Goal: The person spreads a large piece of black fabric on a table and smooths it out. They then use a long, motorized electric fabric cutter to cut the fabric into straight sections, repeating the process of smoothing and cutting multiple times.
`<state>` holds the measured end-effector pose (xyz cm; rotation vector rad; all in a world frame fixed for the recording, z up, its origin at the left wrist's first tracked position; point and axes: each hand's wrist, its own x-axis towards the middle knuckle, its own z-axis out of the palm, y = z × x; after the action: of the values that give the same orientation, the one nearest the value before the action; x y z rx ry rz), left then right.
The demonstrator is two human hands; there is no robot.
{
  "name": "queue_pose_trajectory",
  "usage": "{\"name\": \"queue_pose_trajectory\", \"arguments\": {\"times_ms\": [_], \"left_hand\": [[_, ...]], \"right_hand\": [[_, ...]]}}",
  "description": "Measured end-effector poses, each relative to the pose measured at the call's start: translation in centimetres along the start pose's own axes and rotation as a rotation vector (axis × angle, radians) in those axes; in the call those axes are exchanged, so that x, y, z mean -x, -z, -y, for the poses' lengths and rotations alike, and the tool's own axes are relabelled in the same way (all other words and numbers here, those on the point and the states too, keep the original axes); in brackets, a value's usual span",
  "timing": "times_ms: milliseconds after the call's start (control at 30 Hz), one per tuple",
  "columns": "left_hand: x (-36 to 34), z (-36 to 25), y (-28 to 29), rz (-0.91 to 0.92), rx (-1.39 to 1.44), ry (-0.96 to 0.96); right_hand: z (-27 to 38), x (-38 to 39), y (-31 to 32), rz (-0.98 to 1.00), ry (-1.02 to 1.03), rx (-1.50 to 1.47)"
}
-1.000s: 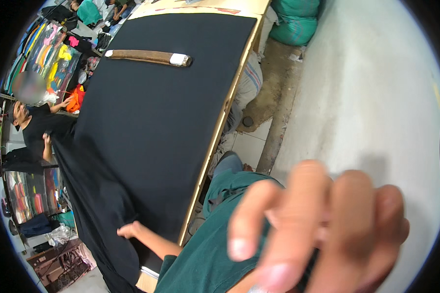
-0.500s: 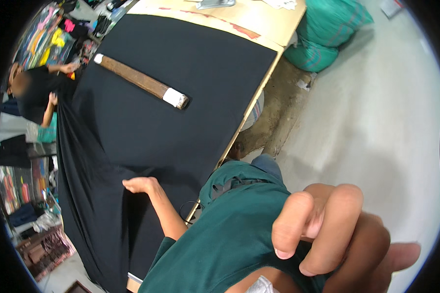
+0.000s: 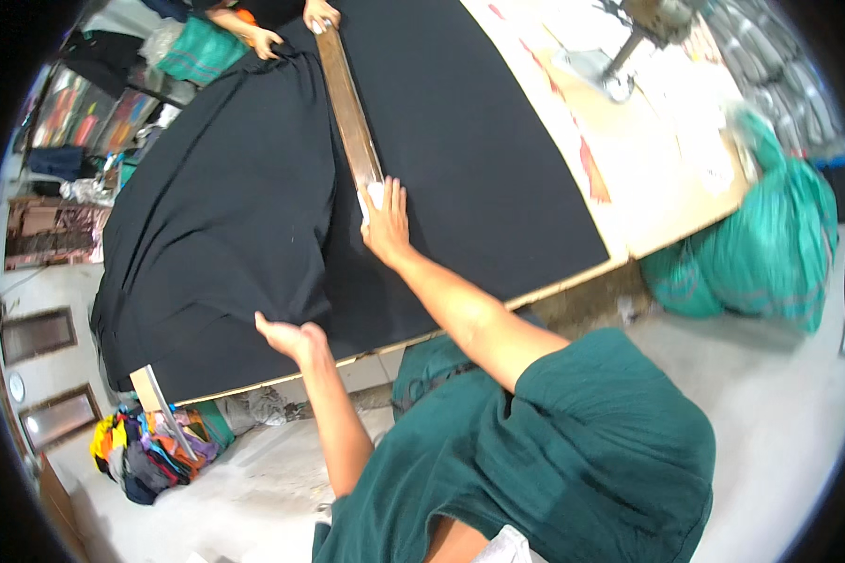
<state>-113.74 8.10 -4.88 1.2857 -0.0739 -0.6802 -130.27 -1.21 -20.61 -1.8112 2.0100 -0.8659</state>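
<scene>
A: Station: cutting table (image 3: 671,225), pale top, mostly covered by black fabric (image 3: 460,141). Where are the 2 hands?

B: Right hand (image 3: 386,221) lies flat, fingers spread, on the near end of the long wooden bar (image 3: 349,103). It presses down and closes around nothing. Left hand (image 3: 291,336) is at the near edge of the cloth, where a loose fold hangs toward the table edge. Fingers curl at the hem, but whether they actually pinch it I cannot tell.

A: Bar's lie?

B: Flat on the fabric. Long axis runs away from the person, from the pale tip under the right palm up to the far side of the table, leaning slightly left as it goes. At the far end a co-worker's hand (image 3: 320,13) sits on it, and a second co-worker's hand (image 3: 262,41) gathers the cloth just beside.

A: Step in hand, your read?

B: Judging by the pose: spreading and smoothing a layer, with the bar as weight or straightedge pinned at both ends. Left of the bar the cloth is bunched and wrinkled; right of it, flat.

A: Next move calls for?

B: Likely steady downward pressure on the bar while the left hand draws the slack side taut toward the near edge, matching the pull at the far end.

A: Surroundings?

B: 1 green sack (image 3: 770,239) on the floor by the table corner, and a heap of coloured scraps (image 3: 150,446) on the floor at left.
</scene>
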Motion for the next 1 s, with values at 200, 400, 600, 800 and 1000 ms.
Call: {"name": "queue_pose_trajectory", "arguments": {"times_ms": [200, 400, 600, 800, 1000], "left_hand": [[3.7, -0.8, 1.3, -0.125, 0.003, -0.009], [7.0, 1.2, -1.1, -0.143, -0.004, -0.039], [13.7, 6.0, -8.1, 0.159, -0.146, -0.055], [18.6, 5.1, -8.7, 0.315, -0.339, 0.081], [24.2, 4.6, -8.7, 1.278, -0.795, 0.273]], "right_hand": [[-3.2, -2.6, 6.3, 0.06, -0.166, -0.418], [-20.4, -6.2, 22.2, -0.123, -0.046, -0.431], [-37.2, -8.4, 32.4, -0.052, -0.308, -0.004], [-38.2, -6.2, 32.2, -0.266, -0.189, 0.257], [-22.0, 0.7, 27.3, 0.375, -0.388, -0.533]]}}
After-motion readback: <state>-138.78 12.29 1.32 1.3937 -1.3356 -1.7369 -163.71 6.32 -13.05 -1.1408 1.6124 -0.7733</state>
